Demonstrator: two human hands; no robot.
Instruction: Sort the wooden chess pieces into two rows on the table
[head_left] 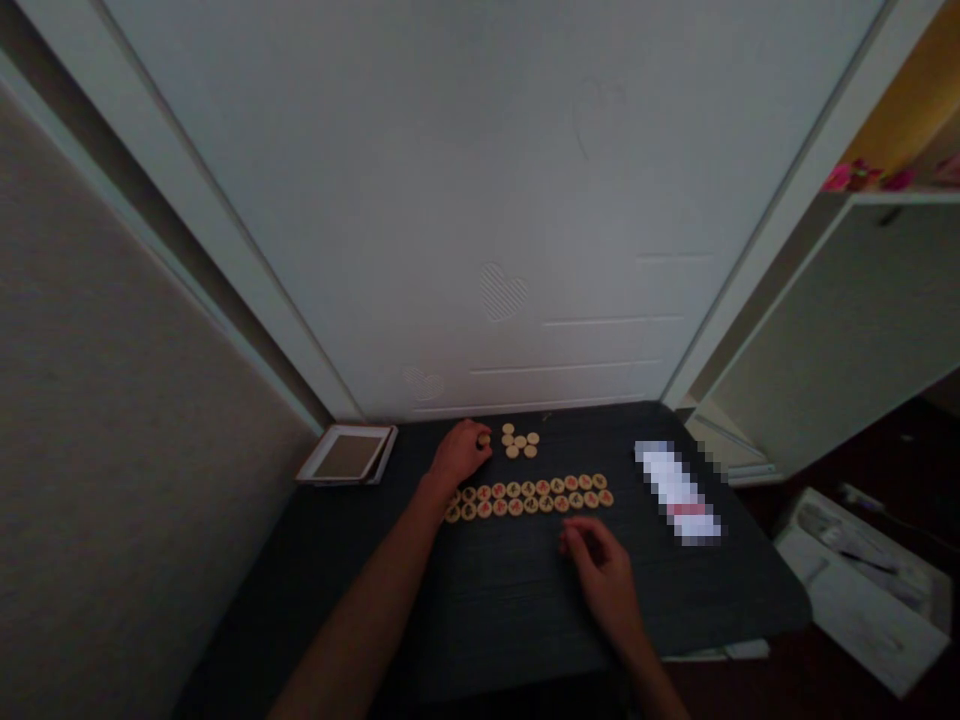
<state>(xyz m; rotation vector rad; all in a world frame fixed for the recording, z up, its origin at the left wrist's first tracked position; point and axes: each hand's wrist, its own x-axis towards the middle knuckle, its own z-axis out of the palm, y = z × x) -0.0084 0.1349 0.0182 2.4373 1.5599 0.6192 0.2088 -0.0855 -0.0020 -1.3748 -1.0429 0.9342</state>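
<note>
Two rows of round Chinese chess pieces point(514, 507), marked in red and dark characters, lie face up across a dark table. Beyond them is a loose group of several plain-faced pieces point(520, 441). My left hand point(457, 455) reaches over the left end of the rows. Between its thumb and fingers it grips one Chinese chess piece point(484, 440), just left of the loose group. On the near side of the rows, my right hand point(600, 568) is closed with curled fingers. Whatever its fingertips may hold is hidden.
A shallow box or frame point(349, 456) lies at the table's back left corner. Toward the right is a blurred-out white item point(675, 492). A white panel point(480, 200) rises behind the table point(495, 600). Below the right edge stands a white box point(870, 590).
</note>
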